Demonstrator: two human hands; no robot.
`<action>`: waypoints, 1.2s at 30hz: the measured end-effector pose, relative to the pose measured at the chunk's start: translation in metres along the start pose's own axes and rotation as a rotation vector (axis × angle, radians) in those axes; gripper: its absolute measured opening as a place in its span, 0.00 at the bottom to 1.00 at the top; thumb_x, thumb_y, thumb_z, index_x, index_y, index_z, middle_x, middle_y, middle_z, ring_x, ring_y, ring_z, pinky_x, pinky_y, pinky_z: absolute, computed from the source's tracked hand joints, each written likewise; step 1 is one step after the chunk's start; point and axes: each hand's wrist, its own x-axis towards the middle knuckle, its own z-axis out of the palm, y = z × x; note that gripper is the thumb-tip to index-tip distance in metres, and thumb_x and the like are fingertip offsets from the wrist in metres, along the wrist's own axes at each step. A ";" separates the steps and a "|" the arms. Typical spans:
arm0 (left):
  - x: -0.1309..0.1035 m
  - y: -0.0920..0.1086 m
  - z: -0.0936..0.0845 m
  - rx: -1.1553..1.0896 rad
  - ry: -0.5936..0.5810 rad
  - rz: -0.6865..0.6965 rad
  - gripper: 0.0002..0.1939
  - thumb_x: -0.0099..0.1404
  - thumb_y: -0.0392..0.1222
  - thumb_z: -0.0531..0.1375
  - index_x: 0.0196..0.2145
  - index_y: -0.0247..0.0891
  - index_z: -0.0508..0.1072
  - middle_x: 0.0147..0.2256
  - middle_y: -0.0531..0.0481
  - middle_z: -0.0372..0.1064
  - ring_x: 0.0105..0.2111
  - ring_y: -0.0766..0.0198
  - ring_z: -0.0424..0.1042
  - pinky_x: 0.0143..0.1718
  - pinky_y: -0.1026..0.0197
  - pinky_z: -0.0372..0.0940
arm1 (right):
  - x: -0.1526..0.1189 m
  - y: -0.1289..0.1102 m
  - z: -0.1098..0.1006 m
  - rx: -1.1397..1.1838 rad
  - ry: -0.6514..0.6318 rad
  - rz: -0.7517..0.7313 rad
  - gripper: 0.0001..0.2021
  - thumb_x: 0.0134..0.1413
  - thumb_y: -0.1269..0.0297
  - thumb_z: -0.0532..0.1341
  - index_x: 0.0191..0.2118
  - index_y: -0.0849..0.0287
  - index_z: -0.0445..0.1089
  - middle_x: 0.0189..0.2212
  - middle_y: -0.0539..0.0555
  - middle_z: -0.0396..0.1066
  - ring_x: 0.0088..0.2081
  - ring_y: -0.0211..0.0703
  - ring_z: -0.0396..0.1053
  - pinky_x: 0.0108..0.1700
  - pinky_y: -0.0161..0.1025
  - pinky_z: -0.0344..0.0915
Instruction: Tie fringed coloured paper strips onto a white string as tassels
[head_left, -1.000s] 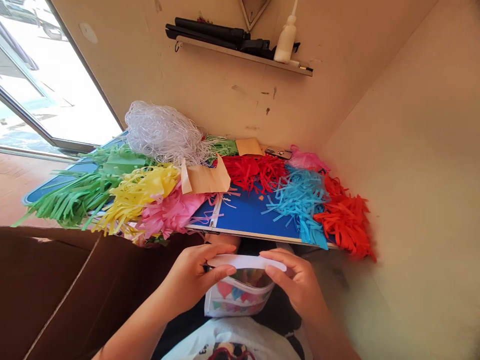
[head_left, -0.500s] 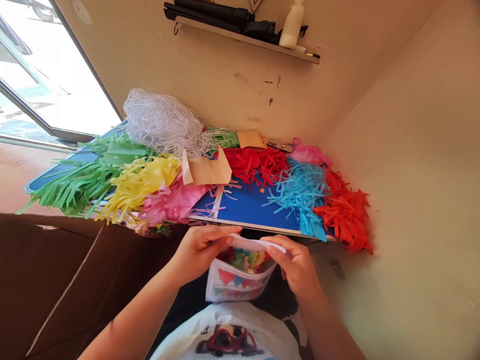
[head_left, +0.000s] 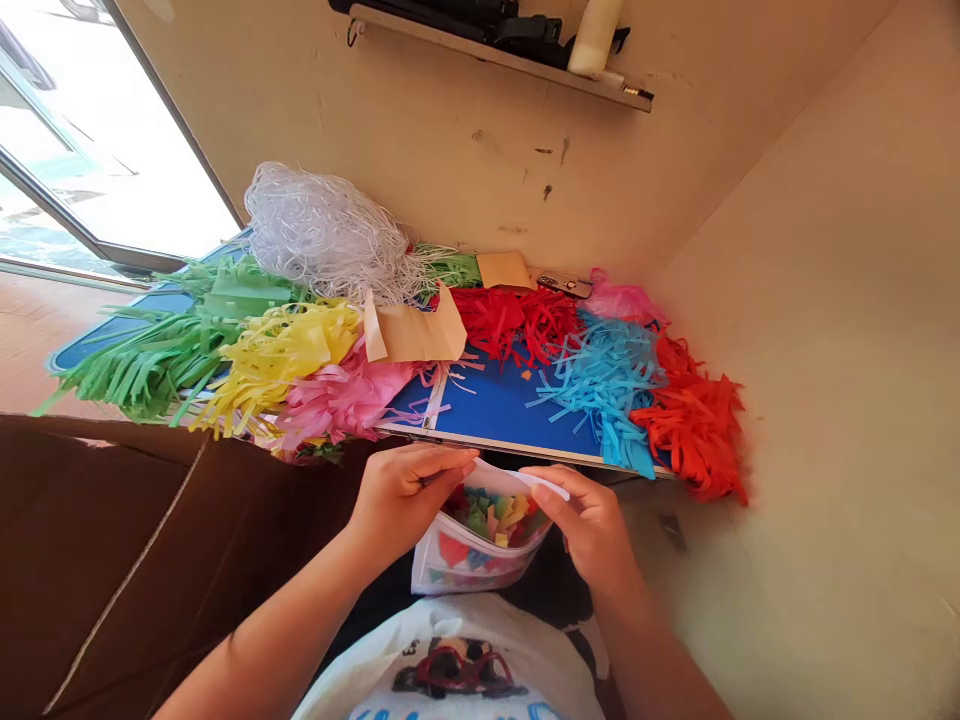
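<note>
A white printed bag (head_left: 480, 570) is held in front of my body, its mouth facing up. Inside it lie colourful paper pieces (head_left: 495, 515) in green, yellow, red and blue. My left hand (head_left: 401, 500) pinches the far left part of the bag's rim between thumb and fingers. On the right, my right hand (head_left: 589, 520) grips the rim's other side, with the thumb on the folded white edge. The lower part of the bag, near my lap, is partly hidden by my shirt.
Fringed paper bundles, green (head_left: 150, 360), yellow (head_left: 289, 350), pink (head_left: 345, 395), blue (head_left: 600, 380) and red (head_left: 694, 420), cover much of the blue table (head_left: 510, 405). White string (head_left: 322, 235) is heaped at the back. A brown cardboard box (head_left: 82, 560) stands left; a shelf (head_left: 495, 55) hangs above.
The bag's mouth has opened slightly wider, showing more of the paper pieces inside. Both hands keep hold of the rim. The view has tilted down a little.
</note>
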 end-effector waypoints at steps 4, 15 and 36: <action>0.002 0.003 -0.006 0.060 -0.048 0.037 0.06 0.60 0.36 0.63 0.33 0.40 0.81 0.31 0.51 0.81 0.29 0.64 0.78 0.31 0.68 0.72 | 0.000 0.001 0.000 0.005 -0.013 -0.002 0.12 0.59 0.54 0.61 0.41 0.53 0.78 0.34 0.52 0.78 0.35 0.45 0.74 0.35 0.37 0.69; 0.010 0.014 -0.007 0.284 -0.083 0.112 0.05 0.61 0.38 0.63 0.29 0.40 0.80 0.29 0.53 0.77 0.26 0.69 0.75 0.28 0.70 0.66 | -0.003 -0.001 0.001 -0.029 -0.006 -0.056 0.10 0.59 0.57 0.61 0.41 0.51 0.78 0.38 0.51 0.78 0.40 0.44 0.73 0.40 0.36 0.67; 0.000 0.019 -0.029 0.179 -0.402 -0.074 0.09 0.66 0.45 0.59 0.34 0.42 0.80 0.32 0.53 0.78 0.30 0.67 0.75 0.32 0.70 0.66 | -0.007 0.000 -0.011 -0.030 -0.089 -0.127 0.09 0.58 0.61 0.62 0.41 0.53 0.78 0.35 0.53 0.77 0.35 0.42 0.73 0.36 0.35 0.69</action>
